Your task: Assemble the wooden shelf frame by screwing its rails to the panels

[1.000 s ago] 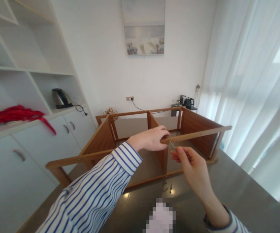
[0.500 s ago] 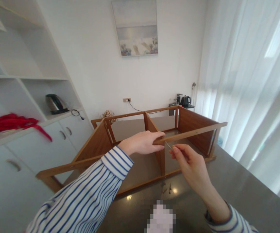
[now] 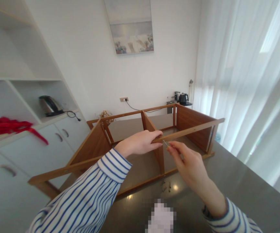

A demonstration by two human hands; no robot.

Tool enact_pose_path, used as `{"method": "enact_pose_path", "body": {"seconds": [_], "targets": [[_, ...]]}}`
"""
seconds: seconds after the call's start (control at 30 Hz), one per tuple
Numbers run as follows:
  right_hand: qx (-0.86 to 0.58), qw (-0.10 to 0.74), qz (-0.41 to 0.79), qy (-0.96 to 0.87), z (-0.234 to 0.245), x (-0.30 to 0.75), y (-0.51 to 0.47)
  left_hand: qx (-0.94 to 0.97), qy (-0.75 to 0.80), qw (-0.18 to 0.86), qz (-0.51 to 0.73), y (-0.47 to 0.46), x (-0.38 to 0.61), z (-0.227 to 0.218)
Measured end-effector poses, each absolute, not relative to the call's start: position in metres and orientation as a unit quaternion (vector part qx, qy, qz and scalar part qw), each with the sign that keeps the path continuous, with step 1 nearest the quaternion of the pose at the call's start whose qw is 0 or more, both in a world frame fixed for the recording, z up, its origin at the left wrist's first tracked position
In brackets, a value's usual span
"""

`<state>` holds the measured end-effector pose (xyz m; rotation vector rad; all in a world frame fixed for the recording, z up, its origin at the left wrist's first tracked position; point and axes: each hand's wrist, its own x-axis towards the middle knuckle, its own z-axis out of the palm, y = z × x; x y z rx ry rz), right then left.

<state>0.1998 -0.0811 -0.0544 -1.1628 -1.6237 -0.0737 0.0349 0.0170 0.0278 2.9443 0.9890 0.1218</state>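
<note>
A brown wooden shelf frame lies on its side, with a middle panel and end panels. My left hand is closed on the end of its upper wooden rail, where the rail meets the middle panel. Just to the right, my right hand pinches a thin metal rod between thumb and fingers. The rod's far tip points at the underside or edge of the rail near my left fingertips; whether it is a hex key or a bolt I cannot tell. Several small metal screws lie on the table in front of the frame.
The grey glossy table carries the frame. White cabinets at left hold an electric kettle and red cloth. A black kettle stands by the back wall. Sheer curtains hang at right. A pixelated patch covers the bottom middle.
My right hand has come slightly left and closer to the rail, and less of the rod shows. My left hand keeps its hold. The whole view has shifted a little.
</note>
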Motion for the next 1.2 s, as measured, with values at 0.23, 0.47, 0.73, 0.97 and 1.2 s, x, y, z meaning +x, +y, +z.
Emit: {"method": "enact_pose_path", "body": {"seconds": [0.23,0.47,0.73,0.97,1.2], "targets": [[-0.465,0.482,-0.144,-0.729,-0.0604,0.2010,-0.0823,0.949,0.312,0.020,0.040,0.0197,0.0329,0.0255],[-0.473,0.473,-0.165,-0.725,-0.0615,0.2003,-0.0816,0.950,0.307,0.044,0.038,0.0186,0.0351,0.0288],[-0.469,0.476,-0.166,-0.725,-0.0587,0.1981,-0.0827,0.951,0.301,0.039,0.053,0.0200,0.0369,0.0274],[-0.471,0.470,-0.168,-0.728,-0.0599,0.1980,-0.0832,0.950,0.305,0.037,0.062,0.0212,0.0350,0.0265],[-0.469,0.472,-0.163,-0.728,-0.0601,0.1976,-0.0827,0.956,0.276,0.078,0.059,0.0262,0.0331,0.0251]]}}
